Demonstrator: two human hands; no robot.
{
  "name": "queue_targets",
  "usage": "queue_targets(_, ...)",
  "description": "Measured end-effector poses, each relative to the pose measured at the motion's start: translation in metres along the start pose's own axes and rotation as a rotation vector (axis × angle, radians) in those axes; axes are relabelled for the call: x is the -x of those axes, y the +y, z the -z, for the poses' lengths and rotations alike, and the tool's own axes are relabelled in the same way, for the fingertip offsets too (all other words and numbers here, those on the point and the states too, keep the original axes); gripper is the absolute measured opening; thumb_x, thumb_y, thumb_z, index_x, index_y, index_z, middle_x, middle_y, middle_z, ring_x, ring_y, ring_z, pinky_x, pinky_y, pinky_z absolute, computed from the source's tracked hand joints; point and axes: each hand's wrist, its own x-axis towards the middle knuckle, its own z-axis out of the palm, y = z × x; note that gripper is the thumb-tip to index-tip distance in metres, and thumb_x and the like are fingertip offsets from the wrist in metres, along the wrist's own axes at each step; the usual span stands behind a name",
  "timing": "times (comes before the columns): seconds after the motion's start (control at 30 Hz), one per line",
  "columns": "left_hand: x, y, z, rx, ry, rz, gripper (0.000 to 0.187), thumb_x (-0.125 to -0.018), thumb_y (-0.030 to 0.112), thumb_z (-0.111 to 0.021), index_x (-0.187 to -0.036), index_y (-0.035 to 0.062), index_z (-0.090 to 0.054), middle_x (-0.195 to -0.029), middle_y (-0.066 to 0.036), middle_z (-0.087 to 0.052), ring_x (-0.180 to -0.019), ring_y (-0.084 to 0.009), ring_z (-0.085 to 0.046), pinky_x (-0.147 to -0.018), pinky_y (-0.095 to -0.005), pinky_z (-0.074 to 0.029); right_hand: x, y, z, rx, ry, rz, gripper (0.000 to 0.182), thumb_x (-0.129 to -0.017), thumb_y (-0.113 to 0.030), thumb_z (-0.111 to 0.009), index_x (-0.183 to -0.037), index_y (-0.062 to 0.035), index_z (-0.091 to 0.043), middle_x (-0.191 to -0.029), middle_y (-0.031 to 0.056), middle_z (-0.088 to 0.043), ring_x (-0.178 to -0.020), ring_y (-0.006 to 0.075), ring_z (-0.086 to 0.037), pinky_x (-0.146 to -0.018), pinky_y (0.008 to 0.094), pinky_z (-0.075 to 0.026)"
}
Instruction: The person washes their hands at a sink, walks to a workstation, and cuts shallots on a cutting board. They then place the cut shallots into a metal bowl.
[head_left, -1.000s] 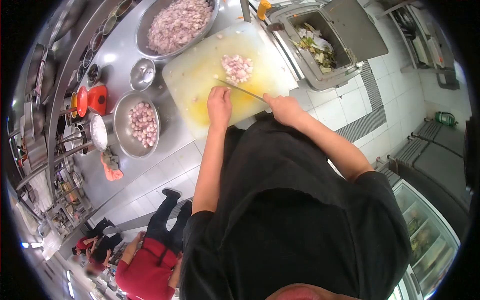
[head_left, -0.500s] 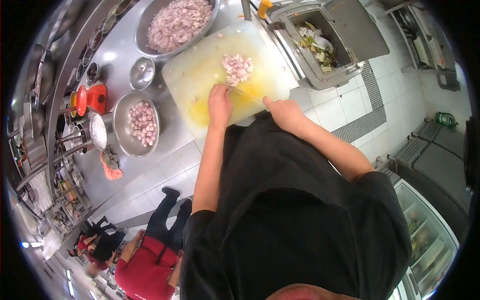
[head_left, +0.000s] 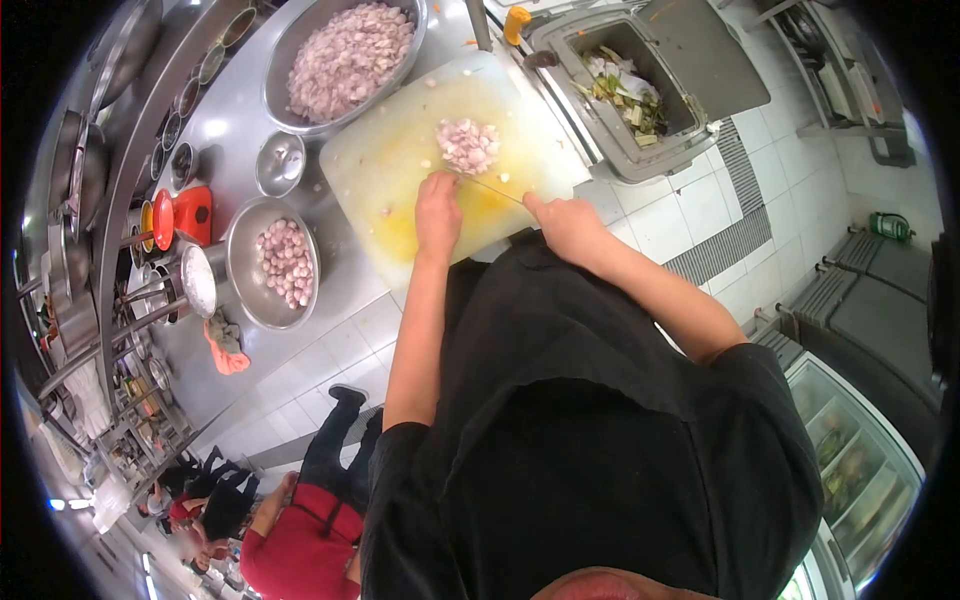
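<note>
Two hands work on one pale cutting board stained yellow, lying on the steel desk. Left hand lies palm down with its fingers pressed together and curled, tips on the board just short of one small heap of chopped shallot; whether a piece sits under them I cannot tell. Right hand has its fingers wrapped tight round the handle of one knife, whose thin blade runs from that fist across to the left fingertips, low over the board. Beyond the heap, farther from the fingers, stands one big steel bowl full of the same chopped pieces. Off to the left of the left hand sits one medium bowl holding whole peeled shallots, and past it one small bowl. To the right of the knife hand, beside the board, one open bin holds green and white trimmings. Behind, on the tiled floor, a person in a red top stands.
</note>
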Motion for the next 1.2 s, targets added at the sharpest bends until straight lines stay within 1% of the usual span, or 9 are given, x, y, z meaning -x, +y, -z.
queue_targets(0.13, 0.003, 0.001, 0.002, -0.025, -0.032, 0.01, 0.011, -0.088, -0.004, -0.065, -0.098, 0.001, -0.065, -0.103, -0.016, -0.068, -0.099, -0.0367, -0.065, -0.087, -0.0434, -0.052, -0.001, 0.001, -0.016, -0.053, -0.021, -0.03, 0.03, -0.088, -0.004, -0.056, -0.117, -0.0058, -0.049, -0.076, 0.0161, -0.071, -0.073, 0.0377, -0.072, -0.063, 0.0496, -0.054)
queue_targets(0.2, -0.004, -0.001, 0.001, -0.038, -0.033, 0.006, 0.011, -0.088, -0.003, -0.065, -0.098, 0.001, -0.065, -0.102, -0.016, -0.068, -0.098, -0.0366, -0.065, -0.087, -0.0433, -0.052, -0.008, 0.004, -0.013, -0.031, 0.05, 0.025, 0.029, -0.089, -0.004, -0.055, -0.118, -0.0057, -0.049, -0.075, 0.0154, -0.07, -0.072, 0.0374, -0.071, -0.061, 0.0482, -0.054)
queue_targets(0.27, 0.003, -0.001, 0.002, -0.027, -0.045, 0.023, 0.015, -0.086, -0.005, -0.06, -0.098, 0.001, -0.067, -0.107, -0.016, -0.068, -0.103, -0.0376, -0.063, -0.089, -0.0439, -0.052, -0.003, -0.002, -0.008, -0.022, 0.028, 0.02, 0.029, -0.089, -0.005, -0.055, -0.117, -0.0058, -0.049, -0.075, 0.0154, -0.07, -0.071, 0.0374, -0.071, -0.061, 0.048, -0.054)
queue_targets(0.47, 0.006, -0.006, -0.004, 0.008, 0.047, -0.005, 0.017, -0.086, -0.006, -0.06, -0.099, 0.0015, -0.067, -0.102, -0.016, -0.069, -0.099, -0.037, -0.065, -0.086, -0.0444, -0.054, -0.014, 0.004, -0.013, 0.015, 0.043, 0.027, 0.029, -0.089, -0.005, -0.055, -0.117, -0.0067, -0.049, -0.077, 0.0152, -0.071, -0.072, 0.0376, -0.071, -0.06, 0.0479, -0.054)
queue_targets(0.63, 0.012, -0.012, -0.01, -0.017, 0.046, -0.004, 0.013, -0.086, -0.005, -0.063, -0.097, 0.0012, -0.067, -0.1, -0.017, -0.07, -0.097, -0.0367, -0.066, -0.085, -0.0435, -0.055, -0.007, 0.001, -0.017, -0.006, -0.005, 0.002, 0.027, -0.09, -0.005, -0.054, -0.117, -0.007, -0.049, -0.078, 0.0151, -0.071, -0.072, 0.0376, -0.071, -0.061, 0.0478, -0.054)
queue_targets(0.7, 0.004, -0.016, -0.011, -0.037, 0.06, 0.0, 0.01, -0.087, -0.005, -0.065, -0.096, 0.0011, -0.067, -0.098, -0.017, -0.069, -0.095, -0.0365, -0.067, -0.084, -0.043, -0.055, -0.012, 0.001, -0.012, 0.056, 0.059, 0.054, 0.021, -0.09, -0.01, -0.058, -0.11, -0.0078, -0.051, -0.076, 0.0109, -0.071, -0.069, 0.0323, -0.073, -0.059, 0.0441, -0.056)
queue_targets(0.8, 0.008, -0.01, -0.006, -0.059, 0.038, -0.013, 0.01, -0.087, -0.005, -0.065, -0.094, 0.001, -0.066, -0.098, -0.016, -0.07, -0.095, -0.0365, -0.067, -0.084, -0.0425, -0.055, -0.005, -0.005, -0.013, 0.045, 0.078, 0.036, 0.022, -0.09, -0.01, -0.058, -0.111, -0.0082, -0.052, -0.075, 0.0107, -0.071, -0.069, 0.0322, -0.073, -0.059, 0.0444, -0.056)
queue_targets(0.93, 0.004, -0.01, -0.011, -0.033, 0.121, -0.043, 0.01, -0.086, -0.006, -0.066, -0.093, 0.001, -0.066, -0.099, -0.016, -0.071, -0.095, -0.0355, -0.068, -0.084, -0.0415, -0.056, -0.017, 0.001, -0.011, 0.015, 0.092, 0.043, 0.023, -0.09, -0.01, -0.058, -0.112, -0.0081, -0.052, -0.077, 0.0116, -0.071, -0.071, 0.0321, -0.073, -0.059, 0.0449, -0.056)
queue_targets(1.2, 0.008, -0.012, -0.009, -0.026, 0.124, -0.03, 0.011, -0.085, -0.006, -0.066, -0.093, 0.0009, -0.067, -0.099, -0.016, -0.071, -0.097, -0.0355, -0.068, -0.085, -0.0419, -0.056, -0.01, -0.004, -0.004, -0.026, -0.002, 0.056, 0.026, -0.091, -0.008, -0.056, -0.116, -0.0048, -0.052, -0.082, 0.0163, -0.072, -0.077, 0.0378, -0.073, -0.065, 0.0481, -0.057)
